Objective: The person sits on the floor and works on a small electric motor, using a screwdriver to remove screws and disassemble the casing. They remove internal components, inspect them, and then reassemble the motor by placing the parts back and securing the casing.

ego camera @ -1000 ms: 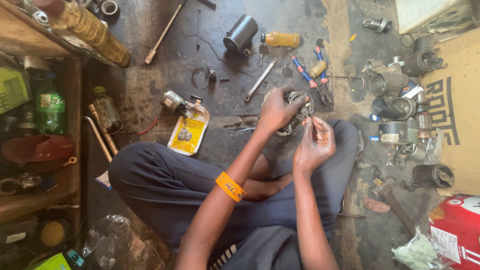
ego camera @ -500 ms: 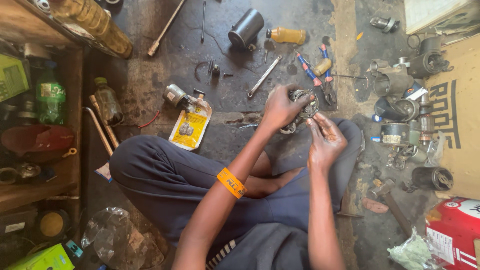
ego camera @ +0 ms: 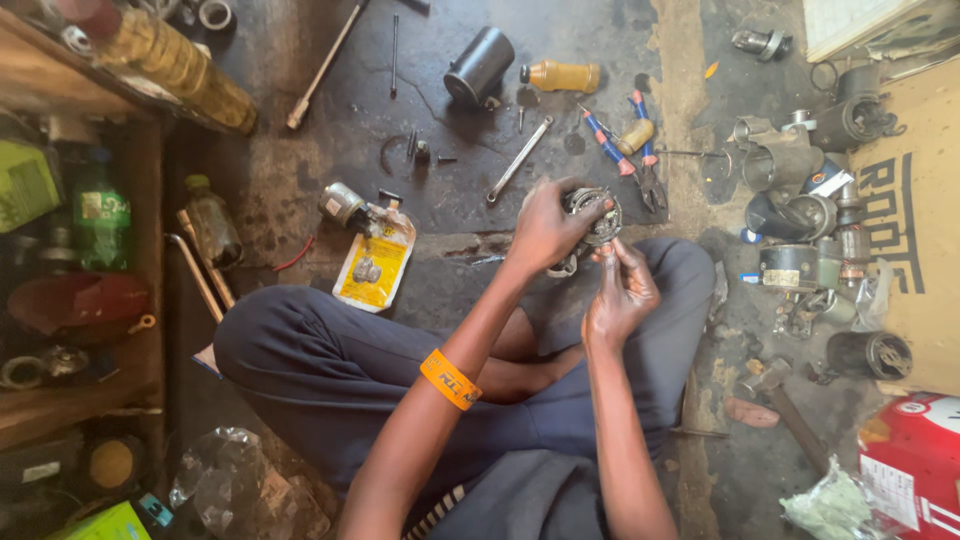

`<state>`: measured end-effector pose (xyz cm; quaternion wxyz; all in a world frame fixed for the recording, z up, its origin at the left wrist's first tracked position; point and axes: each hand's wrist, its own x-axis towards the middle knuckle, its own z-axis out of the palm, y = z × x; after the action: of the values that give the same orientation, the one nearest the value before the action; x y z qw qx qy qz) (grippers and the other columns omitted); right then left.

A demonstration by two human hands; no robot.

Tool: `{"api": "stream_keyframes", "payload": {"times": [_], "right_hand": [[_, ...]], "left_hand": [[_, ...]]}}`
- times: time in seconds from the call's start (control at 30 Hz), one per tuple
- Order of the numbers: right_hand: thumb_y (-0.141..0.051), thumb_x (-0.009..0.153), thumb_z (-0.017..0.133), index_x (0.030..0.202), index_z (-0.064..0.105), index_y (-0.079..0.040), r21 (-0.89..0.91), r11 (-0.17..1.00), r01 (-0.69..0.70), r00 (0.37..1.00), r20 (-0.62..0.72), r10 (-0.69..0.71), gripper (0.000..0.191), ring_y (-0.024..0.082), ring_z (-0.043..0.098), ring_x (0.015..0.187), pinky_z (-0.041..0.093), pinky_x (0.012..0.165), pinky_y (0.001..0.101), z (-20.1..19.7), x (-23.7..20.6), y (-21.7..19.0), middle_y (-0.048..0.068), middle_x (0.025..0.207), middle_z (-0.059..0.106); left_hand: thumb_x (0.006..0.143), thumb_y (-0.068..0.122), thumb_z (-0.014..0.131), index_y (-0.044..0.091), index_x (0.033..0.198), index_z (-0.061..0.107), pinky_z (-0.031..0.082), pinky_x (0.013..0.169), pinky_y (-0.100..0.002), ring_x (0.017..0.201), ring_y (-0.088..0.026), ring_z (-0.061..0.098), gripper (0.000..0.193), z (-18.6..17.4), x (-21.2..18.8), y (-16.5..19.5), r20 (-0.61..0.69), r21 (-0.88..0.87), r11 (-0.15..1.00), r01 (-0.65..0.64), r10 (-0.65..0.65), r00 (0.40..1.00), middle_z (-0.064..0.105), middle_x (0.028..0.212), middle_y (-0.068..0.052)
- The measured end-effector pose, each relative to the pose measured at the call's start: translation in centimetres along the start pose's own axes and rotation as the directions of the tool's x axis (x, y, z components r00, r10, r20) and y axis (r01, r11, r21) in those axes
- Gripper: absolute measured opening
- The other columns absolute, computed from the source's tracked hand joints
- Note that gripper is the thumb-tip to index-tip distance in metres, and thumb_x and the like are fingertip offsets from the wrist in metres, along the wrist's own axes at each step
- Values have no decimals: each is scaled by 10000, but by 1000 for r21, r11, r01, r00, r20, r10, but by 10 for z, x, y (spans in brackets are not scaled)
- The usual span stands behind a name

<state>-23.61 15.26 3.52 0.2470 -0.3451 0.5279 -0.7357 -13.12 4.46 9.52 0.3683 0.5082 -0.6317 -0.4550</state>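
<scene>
I sit cross-legged on a dark, oily floor. My left hand (ego camera: 543, 228) grips a round metal motor part (ego camera: 597, 214) with copper windings, held over my knee. My right hand (ego camera: 620, 290) is just below that part, fingers pinched together against its lower edge; whether a small piece sits between the fingertips I cannot tell. An orange band (ego camera: 450, 379) circles my left forearm. Both hands are greasy.
A wrench (ego camera: 519, 159), black cylinder (ego camera: 478, 66), yellow bottle (ego camera: 560, 76) and blue-handled screwdrivers and pliers (ego camera: 620, 145) lie ahead. Several motor housings (ego camera: 800, 200) crowd the right beside cardboard (ego camera: 920, 220). A hammer (ego camera: 785, 405) lies right, a yellow pouch (ego camera: 375, 265) left, a wooden shelf (ego camera: 70, 250) far left.
My right hand has turned from an open palm to pinched fingers against the part's lower edge. The left hand keeps its grip and the view has shifted slightly.
</scene>
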Motion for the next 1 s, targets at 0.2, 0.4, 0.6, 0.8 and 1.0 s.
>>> {"api": "stream_keyframes", "payload": {"times": [0.2,0.4,0.6,0.8,1.0], "right_hand": [[92,957,689,1160,694,75,-40,977,-208,978,-1,209,204,154,721,914,631,843,282,-4,13,-21,111,1044,732],[67,898,752,1132,676,82,-38,896,-441,897,-9,441,246,154,711,870,607,786,272,4,20,-52,126,1012,728],[48,874,750,1054,654,28,30,806,-592,806,42,590,205,168,720,822,620,765,287,11,33,-65,110,946,727],[27,940,728,993,651,7,-66,852,-519,845,114,523,96,172,719,838,614,749,302,5,34,-71,102,927,718],[48,927,701,1010,654,6,-236,933,-272,909,256,330,104,182,750,911,637,777,316,-21,29,-74,93,994,727]], "left_hand": [[805,384,794,25,990,781,564,744,-408,768,-274,761,404,-1,-1,1,41,-51,999,8,-6,999,771,836,-177],[821,372,802,26,1030,770,578,744,-369,767,-214,768,406,0,-1,1,37,-103,994,-25,29,999,778,843,-156],[802,393,811,34,1033,788,562,770,-394,820,-275,750,428,-1,-3,-2,33,-48,999,-22,23,999,762,879,-193],[780,418,822,32,1043,787,553,794,-429,868,-334,731,467,-2,-3,-6,6,-14,1000,-19,19,1000,727,915,-237],[779,409,826,24,1062,766,539,858,-456,934,-364,714,481,-7,-2,8,-34,41,999,-33,35,999,724,976,-246]]}}
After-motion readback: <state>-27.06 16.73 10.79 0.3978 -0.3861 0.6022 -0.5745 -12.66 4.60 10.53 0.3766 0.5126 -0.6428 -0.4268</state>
